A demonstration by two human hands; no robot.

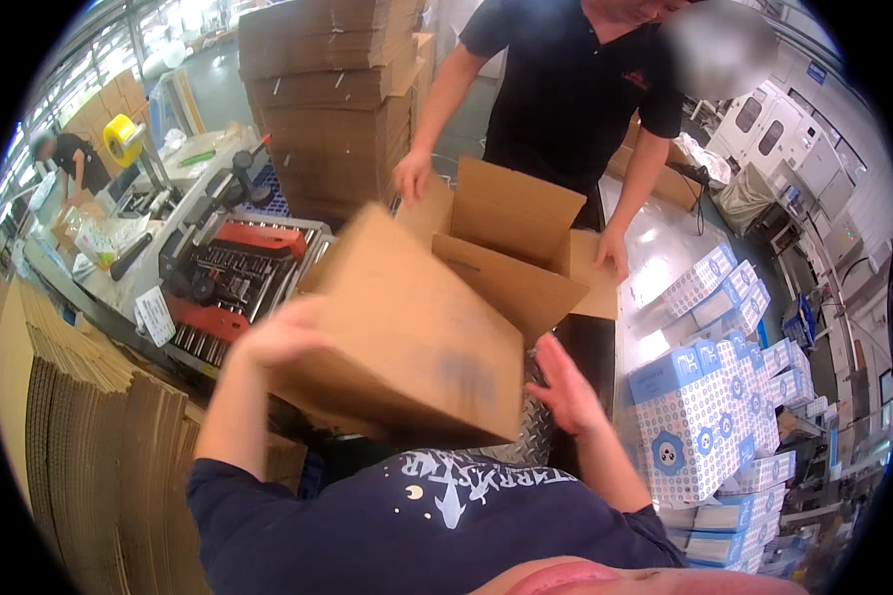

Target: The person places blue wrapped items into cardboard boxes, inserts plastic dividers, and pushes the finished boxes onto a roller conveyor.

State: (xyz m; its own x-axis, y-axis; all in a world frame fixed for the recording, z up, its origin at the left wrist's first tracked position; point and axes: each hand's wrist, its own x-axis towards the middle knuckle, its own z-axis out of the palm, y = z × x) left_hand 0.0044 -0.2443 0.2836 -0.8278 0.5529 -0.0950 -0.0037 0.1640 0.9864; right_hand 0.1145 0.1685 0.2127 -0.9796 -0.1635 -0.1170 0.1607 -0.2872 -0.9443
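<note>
A closed cardboard box (407, 327) is tilted in front of me, its left side smeared by motion. My left hand (283, 335) is against its left side, supporting it, with the fingertips blurred. Beside the box's right corner, my right hand (569, 387) has its fingers stretched out and holds nothing; whether it touches the cardboard I cannot tell. Just beyond stands an open cardboard box (506, 268) with its flaps up and spread. A co-worker's two hands (413, 177) are at the outer flaps of that open box.
At left is a carton-sealing machine (238, 273) with rollers and a yellow tape roll (121, 139). Flattened cartons (89, 446) stand at lower left; more cardboard (327, 99) is stacked behind. Blue-and-white packages (695, 426) cover the table's right side. Another person works far left.
</note>
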